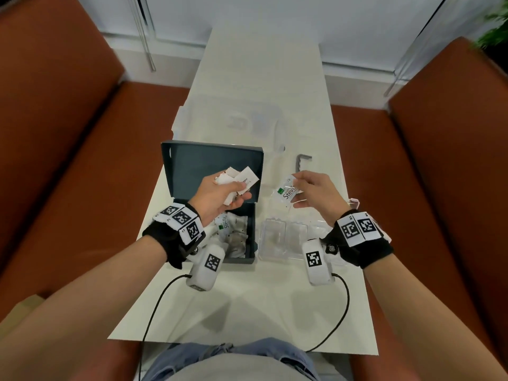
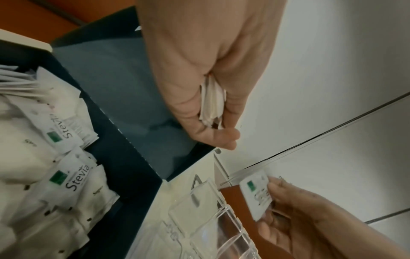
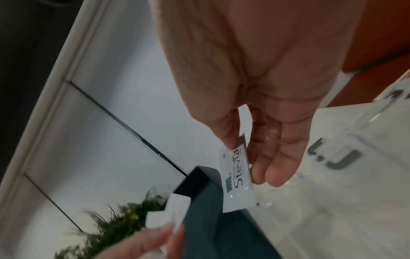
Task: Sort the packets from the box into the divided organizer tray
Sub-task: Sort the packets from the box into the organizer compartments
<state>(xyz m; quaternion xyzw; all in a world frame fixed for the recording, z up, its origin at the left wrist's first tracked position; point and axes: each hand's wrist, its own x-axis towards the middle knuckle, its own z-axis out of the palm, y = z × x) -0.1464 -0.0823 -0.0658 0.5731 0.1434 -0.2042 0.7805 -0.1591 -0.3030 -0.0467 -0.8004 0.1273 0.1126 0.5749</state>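
Note:
A dark blue box (image 1: 254, 229) stands open on the white table, its lid (image 1: 192, 163) flipped back, with several white packets (image 1: 233, 232) inside, some marked Stevia (image 2: 73, 182). My left hand (image 1: 220, 195) hovers over the box and grips a bunch of white packets (image 1: 239, 180), also seen edge-on as a packet bunch (image 2: 211, 105). To the right, my right hand (image 1: 310, 191) pinches a single Stevia packet (image 1: 287, 192) between thumb and fingers above the clear divided organizer tray (image 1: 283, 237). The same Stevia packet (image 3: 237, 178) hangs from my right fingers.
A grey Allen key (image 1: 302, 160) lies on the table beyond my right hand. A clear plastic lid (image 1: 247, 119) rests farther back. Orange-brown bench seats (image 1: 82, 160) flank the narrow table (image 1: 247, 312). Cables run from the wrist cameras toward my lap.

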